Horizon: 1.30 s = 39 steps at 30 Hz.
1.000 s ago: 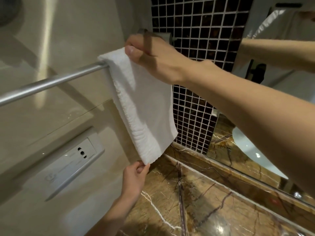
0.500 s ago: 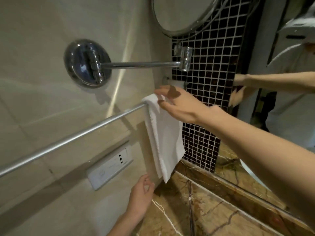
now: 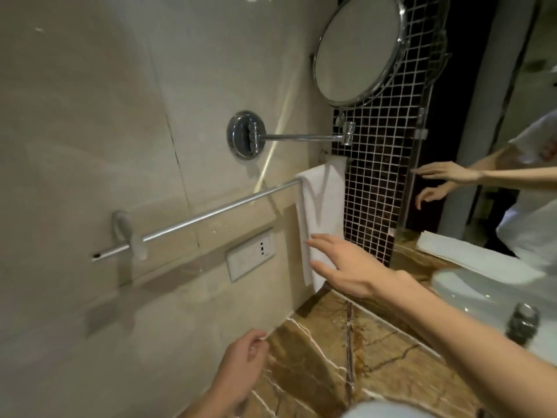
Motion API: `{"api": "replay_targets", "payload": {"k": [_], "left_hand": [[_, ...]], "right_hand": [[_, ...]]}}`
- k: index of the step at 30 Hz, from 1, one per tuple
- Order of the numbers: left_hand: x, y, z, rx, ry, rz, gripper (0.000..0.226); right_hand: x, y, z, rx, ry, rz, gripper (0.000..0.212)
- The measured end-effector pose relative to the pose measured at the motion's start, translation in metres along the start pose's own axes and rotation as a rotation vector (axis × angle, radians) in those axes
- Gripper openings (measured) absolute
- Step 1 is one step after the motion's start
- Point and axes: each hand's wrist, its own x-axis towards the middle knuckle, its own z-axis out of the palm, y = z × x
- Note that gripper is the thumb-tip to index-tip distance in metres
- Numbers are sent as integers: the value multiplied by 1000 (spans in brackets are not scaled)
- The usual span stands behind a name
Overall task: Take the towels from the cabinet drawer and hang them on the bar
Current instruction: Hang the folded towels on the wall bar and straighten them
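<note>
A white towel (image 3: 321, 206) hangs folded over the right end of the chrome bar (image 3: 196, 220) on the beige tiled wall. My right hand (image 3: 349, 268) is in front of the towel's lower half, fingers straight and spread, holding nothing. Whether its fingertips touch the cloth I cannot tell. My left hand (image 3: 244, 365) hovers lower, over the left edge of the marble counter, fingers loosely curled and empty. The cabinet drawer is out of view.
A round mirror (image 3: 358, 49) on a chrome arm (image 3: 301, 136) juts out above the bar. A wall socket (image 3: 251, 254) sits under the bar. The brown marble counter (image 3: 376, 342) carries a white basin (image 3: 470, 285) and tap (image 3: 523, 322) at right. The big mirror reflects folded white cloth (image 3: 461, 251).
My right hand has left the top of the towel and dropped in front of its lower half. My left hand has let go of the bottom corner and pulled back. The view has drawn away.
</note>
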Motion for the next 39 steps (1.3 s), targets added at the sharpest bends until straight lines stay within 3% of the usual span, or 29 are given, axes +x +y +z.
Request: {"api": "replay_targets", "payload": {"k": [15, 24, 32, 39], "left_hand": [[-155, -32, 0, 188, -199, 125, 26], [-236, -37, 46, 404, -338, 108, 37], [-304, -28, 99, 434, -305, -77, 39], [-363, -35, 118, 519, -199, -72, 43]], "right_hand": [[-192, -127, 72, 6, -207, 182, 56], [-318, -122, 121, 99, -381, 298, 59], [-393, -111, 146, 204, -470, 225, 56], [-437, -117, 161, 198, -554, 121, 56]]}}
